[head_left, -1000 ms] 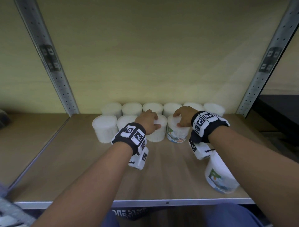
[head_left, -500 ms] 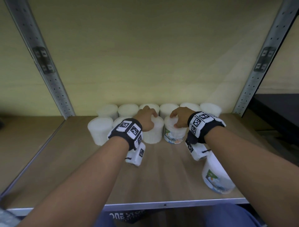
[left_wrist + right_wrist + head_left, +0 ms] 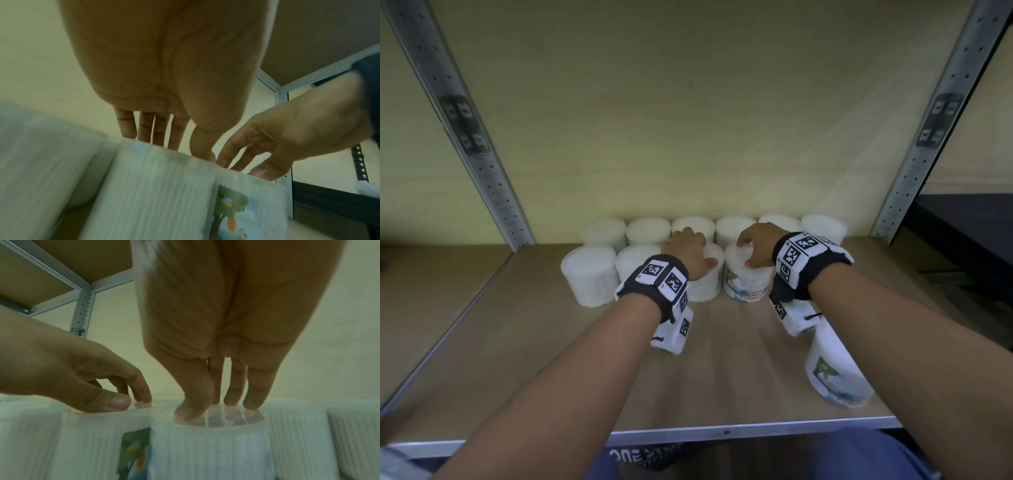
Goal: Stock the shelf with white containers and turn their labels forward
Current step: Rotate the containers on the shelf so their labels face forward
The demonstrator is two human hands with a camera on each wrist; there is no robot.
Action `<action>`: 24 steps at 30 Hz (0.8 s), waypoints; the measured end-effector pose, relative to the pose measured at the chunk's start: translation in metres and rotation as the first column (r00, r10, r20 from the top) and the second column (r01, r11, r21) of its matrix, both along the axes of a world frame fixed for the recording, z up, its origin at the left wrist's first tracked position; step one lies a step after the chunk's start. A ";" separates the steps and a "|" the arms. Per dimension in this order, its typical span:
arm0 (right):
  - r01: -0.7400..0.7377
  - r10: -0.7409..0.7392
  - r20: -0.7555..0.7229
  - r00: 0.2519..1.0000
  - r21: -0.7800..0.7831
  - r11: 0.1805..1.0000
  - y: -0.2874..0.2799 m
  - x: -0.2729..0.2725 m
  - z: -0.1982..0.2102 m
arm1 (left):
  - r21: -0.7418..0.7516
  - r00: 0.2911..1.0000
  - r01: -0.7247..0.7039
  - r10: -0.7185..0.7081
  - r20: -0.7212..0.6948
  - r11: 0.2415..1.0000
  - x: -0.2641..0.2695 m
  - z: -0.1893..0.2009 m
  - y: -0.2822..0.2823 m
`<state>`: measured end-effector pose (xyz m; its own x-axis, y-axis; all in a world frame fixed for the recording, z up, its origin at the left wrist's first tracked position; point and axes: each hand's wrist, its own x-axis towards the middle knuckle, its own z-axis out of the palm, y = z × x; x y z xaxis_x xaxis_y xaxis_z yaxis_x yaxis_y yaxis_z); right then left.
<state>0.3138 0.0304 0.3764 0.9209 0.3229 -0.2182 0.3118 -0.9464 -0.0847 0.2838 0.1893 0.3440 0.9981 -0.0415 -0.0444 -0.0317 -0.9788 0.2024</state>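
Both left hand [image 3: 688, 250] and right hand [image 3: 756, 246], fingertips [image 3: 251, 404] pressed on lids [image 3: 162, 416] before back row [image 3: 647, 229], still twisting tubs [image 3: 707, 287]; right label [image 3: 748, 293] now nearly forward.

left hand [image 3: 686, 251]: bare, forearm bare | left wrist: black band [image 3: 654, 286] with white square-code marker tiles, white camera block [image 3: 671, 334] below with small code sticker | right hand [image 3: 758, 248]: bare | right wrist: same black band [image 3: 804, 265], white tiles, white block [image 3: 796, 317] with thin black cord | legs: blue fabric [image 3: 808, 459]
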 end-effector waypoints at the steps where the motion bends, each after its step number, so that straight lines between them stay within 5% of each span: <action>1: 0.001 -0.001 0.004 1.000 -0.001 1.000 0.000 0.000 0.000 | -0.012 0.999 0.019 -0.019 -0.030 1.000 0.000 0.003 0.001; 8: -0.003 0.003 0.013 1.000 0.002 1.000 0.000 -0.001 0.001 | -0.107 0.969 0.144 -0.162 -0.186 0.984 -0.008 0.022 0.001; 11: -0.008 0.008 0.016 1.000 0.006 1.000 0.001 -0.002 0.001 | -0.162 0.978 0.124 -0.149 -0.149 0.979 -0.010 0.020 0.000; 16: -0.014 0.014 0.007 1.000 -0.001 1.000 -0.001 -0.002 0.002 | -0.041 0.999 -0.022 0.024 0.047 0.999 -0.005 0.006 -0.003; 24: -0.019 0.019 0.005 1.000 -0.014 1.000 0.000 -0.001 0.003 | 0.020 0.999 -0.043 0.042 0.017 0.999 0.001 -0.002 -0.003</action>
